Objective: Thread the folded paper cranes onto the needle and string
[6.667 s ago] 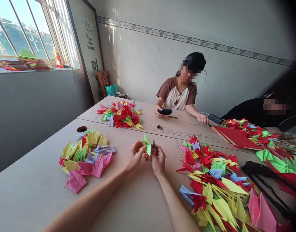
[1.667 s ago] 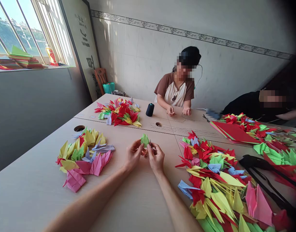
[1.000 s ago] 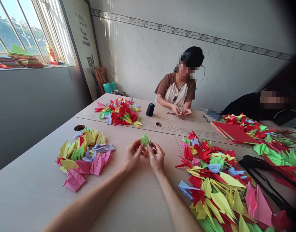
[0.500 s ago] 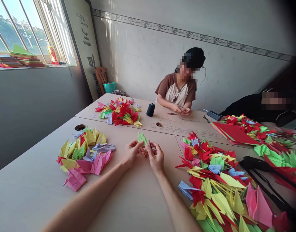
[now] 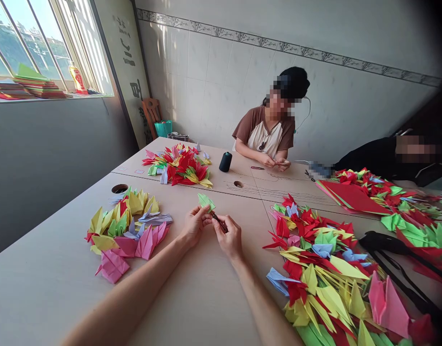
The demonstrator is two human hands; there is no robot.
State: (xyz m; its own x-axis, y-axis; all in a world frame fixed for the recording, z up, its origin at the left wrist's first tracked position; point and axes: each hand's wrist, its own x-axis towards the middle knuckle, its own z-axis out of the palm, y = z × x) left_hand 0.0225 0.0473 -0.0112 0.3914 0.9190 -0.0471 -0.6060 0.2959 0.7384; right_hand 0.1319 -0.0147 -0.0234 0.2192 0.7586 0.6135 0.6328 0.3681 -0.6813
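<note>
Paper crane (image 5: pixel 205 202) over table (image 5: pixel 44 283), crane pile (image 5: pixel 125 230) left, another (image 5: pixel 318 259) right, spool (image 5: pixel 225 162) behind

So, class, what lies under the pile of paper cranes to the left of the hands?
The pale tabletop shows around the edges of the pile of paper cranes; the cranes cover whatever lies directly beneath them.

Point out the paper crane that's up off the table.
The green paper crane, held up in the fingers of the left hand; the other cranes all lie heaped on the table.
</note>
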